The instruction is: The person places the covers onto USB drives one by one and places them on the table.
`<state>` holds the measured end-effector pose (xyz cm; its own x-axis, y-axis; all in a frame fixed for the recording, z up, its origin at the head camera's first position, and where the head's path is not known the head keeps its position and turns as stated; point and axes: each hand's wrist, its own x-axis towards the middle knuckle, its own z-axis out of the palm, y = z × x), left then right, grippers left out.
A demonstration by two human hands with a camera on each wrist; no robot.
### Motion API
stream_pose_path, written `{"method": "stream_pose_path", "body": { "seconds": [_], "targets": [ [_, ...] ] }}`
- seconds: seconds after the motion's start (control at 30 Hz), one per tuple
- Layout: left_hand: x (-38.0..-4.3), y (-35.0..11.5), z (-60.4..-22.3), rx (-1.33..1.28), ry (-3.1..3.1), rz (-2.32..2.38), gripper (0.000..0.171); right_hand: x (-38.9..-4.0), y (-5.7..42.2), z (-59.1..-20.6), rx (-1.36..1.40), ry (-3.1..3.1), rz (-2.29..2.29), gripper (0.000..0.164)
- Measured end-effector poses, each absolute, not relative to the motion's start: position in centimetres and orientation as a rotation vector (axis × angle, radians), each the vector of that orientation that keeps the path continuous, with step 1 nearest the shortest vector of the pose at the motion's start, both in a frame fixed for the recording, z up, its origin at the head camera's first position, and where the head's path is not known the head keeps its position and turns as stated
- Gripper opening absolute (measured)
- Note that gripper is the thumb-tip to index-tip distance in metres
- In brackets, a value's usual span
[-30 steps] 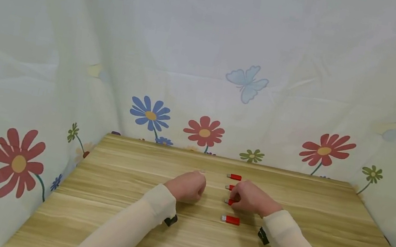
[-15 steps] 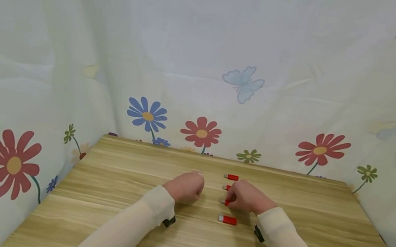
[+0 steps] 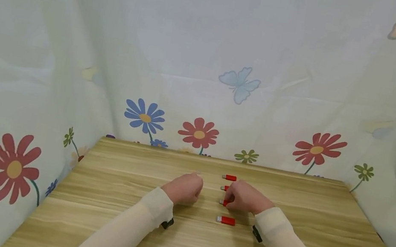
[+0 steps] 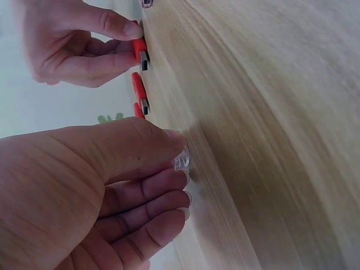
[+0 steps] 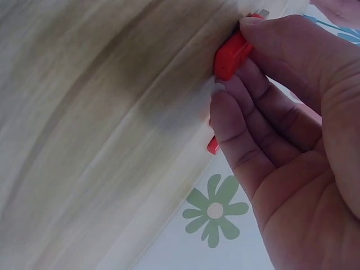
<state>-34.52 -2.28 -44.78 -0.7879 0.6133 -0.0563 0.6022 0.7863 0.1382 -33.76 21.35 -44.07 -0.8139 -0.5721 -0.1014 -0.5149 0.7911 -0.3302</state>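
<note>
In the head view my right hand (image 3: 247,197) pinches a red USB flash drive (image 3: 223,202) at table level. The right wrist view shows thumb and fingers around that drive's red body (image 5: 230,56). Its metal plug points toward the left hand. My left hand (image 3: 184,188) is to the left, across a small gap. Its thumb and fingers pinch a small clear plastic piece (image 4: 182,160), perhaps a cap, just over the wood. More red USB drives lie in the same column: a near one (image 3: 227,220), a far one (image 3: 230,178) and one partly hidden (image 3: 225,188).
The wood-grain table (image 3: 130,156) ends at a flower-printed curtain (image 3: 175,68) that rises behind it and at both sides. A faint clear piece (image 3: 197,172) lies on the table just beyond the left hand.
The whole head view has shifted slightly, so the scene sits a little further left. Both hands keep nearly the same places and grips over the table.
</note>
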Motion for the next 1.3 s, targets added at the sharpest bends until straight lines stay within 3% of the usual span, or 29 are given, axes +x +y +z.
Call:
{"method": "stream_pose_path", "body": {
  "seconds": [0.47, 0.83, 1.3],
  "targets": [
    [-34.9, -2.4, -45.2, 1.103, 2.861, 0.07, 0.034, -33.6, 21.6, -44.4, -0.849, 2.82, -0.445, 0.008],
    [-35.3, -3.1, -45.6, 1.192, 2.88, 0.04, 0.036, -33.9, 21.5, -44.9, -0.861, 2.834, -0.432, 0.013],
    [-35.1, -3.8, -45.1, 1.186, 2.905, 0.079, 0.033, -34.1, 21.9, -44.9, -0.741, 2.822, -0.516, 0.008]
  ]
}}
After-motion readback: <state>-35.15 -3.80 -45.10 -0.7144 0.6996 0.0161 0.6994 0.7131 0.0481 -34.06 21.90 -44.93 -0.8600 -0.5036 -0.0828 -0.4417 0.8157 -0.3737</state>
